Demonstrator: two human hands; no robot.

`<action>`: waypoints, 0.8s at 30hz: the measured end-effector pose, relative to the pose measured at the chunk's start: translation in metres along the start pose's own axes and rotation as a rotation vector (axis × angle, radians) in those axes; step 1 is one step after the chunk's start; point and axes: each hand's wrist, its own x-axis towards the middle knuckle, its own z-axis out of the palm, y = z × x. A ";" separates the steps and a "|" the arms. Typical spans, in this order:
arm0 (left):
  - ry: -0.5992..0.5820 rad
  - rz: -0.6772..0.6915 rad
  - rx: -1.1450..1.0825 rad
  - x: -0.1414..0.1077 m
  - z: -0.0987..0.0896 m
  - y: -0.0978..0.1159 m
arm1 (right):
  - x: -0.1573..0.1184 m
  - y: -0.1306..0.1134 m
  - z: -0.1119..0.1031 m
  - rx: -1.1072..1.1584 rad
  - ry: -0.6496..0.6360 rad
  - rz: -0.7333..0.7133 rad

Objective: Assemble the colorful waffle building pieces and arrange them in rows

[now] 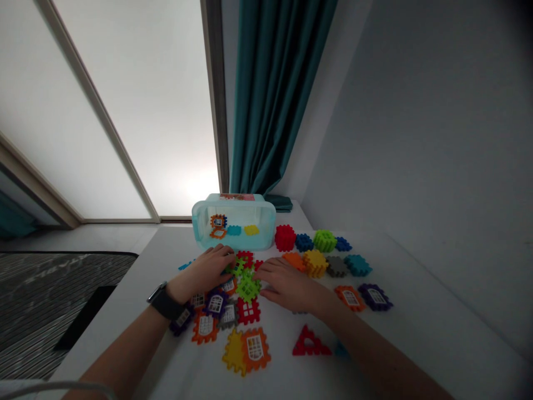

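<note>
- Work area: I view one desk (pixel 166 244) with toy pieces spread across it.
- Left hand (pixel 211 268): lowered palm down at the left of the green pieces (pixel 249 287). Its fingers are bent; I cannot tell whether they grip one.
- Right hand (pixel 287 282): lowered opposite, fingers at the right edge of the same pieces. I cannot confirm a grasp here either.
- Green pieces: located between the hands, in front of the bin (pixel 196 225).
- Done, by my assessment: single-colour groups stand at the right, namely the red stack (pixel 285 239), green stack (pixel 325 240), yellow stack (pixel 315 263), grey stack (pixel 336 266) and teal stack (pixel 358 265).
- Partly done, as I read it: an orange window (pixel 350 298) and a purple window (pixel 375 297) lie side by side, nearer me.
- Left, by my assessment: the mixed pile beside the left wrist, including a grey window (pixel 229 315) and a red window (pixel 249 311); a yellow piece (pixel 235 353) nearer me; and a few pieces inside the bin.
</note>
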 end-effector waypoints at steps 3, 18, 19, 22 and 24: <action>-0.011 0.000 0.021 0.001 -0.003 0.002 | 0.000 0.004 0.003 0.000 0.012 -0.013; 0.453 0.276 0.303 0.004 -0.007 0.031 | -0.010 0.020 -0.029 -0.010 0.227 0.092; 0.469 0.297 0.301 0.004 -0.006 0.033 | -0.011 0.021 -0.030 -0.014 0.279 0.092; 0.530 0.320 0.291 0.005 -0.003 0.036 | -0.011 0.019 -0.030 -0.032 0.449 -0.005; 0.598 0.310 0.288 0.006 -0.003 0.035 | -0.009 0.015 -0.025 -0.085 0.541 -0.117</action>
